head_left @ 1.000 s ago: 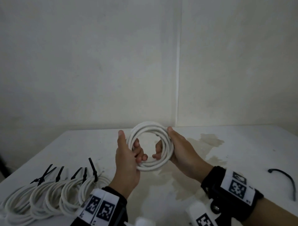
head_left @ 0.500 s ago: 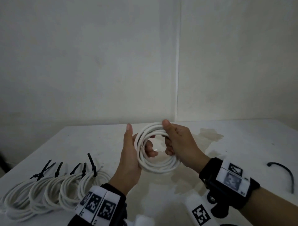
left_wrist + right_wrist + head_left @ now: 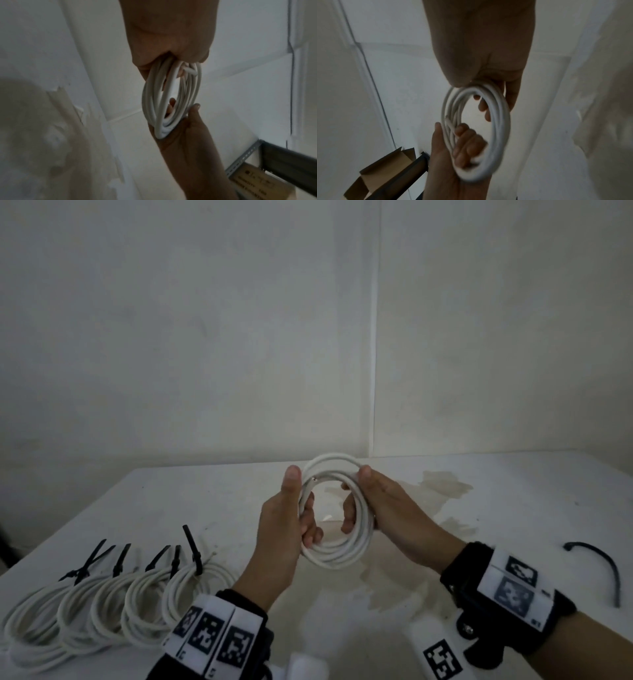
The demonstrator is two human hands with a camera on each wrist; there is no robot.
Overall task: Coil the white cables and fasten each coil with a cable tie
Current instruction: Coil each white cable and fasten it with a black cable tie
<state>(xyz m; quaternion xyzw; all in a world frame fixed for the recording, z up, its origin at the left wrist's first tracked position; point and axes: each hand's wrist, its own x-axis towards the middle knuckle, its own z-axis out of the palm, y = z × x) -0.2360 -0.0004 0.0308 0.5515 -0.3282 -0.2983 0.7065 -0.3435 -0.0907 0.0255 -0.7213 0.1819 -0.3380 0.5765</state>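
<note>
White coil [image 3: 337,546] held in both hands above the counter [image 3: 513,508].
Left hand [image 3: 281,529] and right hand [image 3: 394,515] each grip clamped on opposite coil sides; loose black tie [image 3: 603,566] lies near the right edge.

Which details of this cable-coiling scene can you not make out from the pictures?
- Head view: the tied coils are cut off at the left edge, so no sure count.
- Left wrist view: the printing on the box is blurred.
- Right wrist view: the left hand hides part of the held coil.

Dim, flat, greyish light – soft shadows, wide-angle bending at edges, wrist views blurred and murky.
</note>
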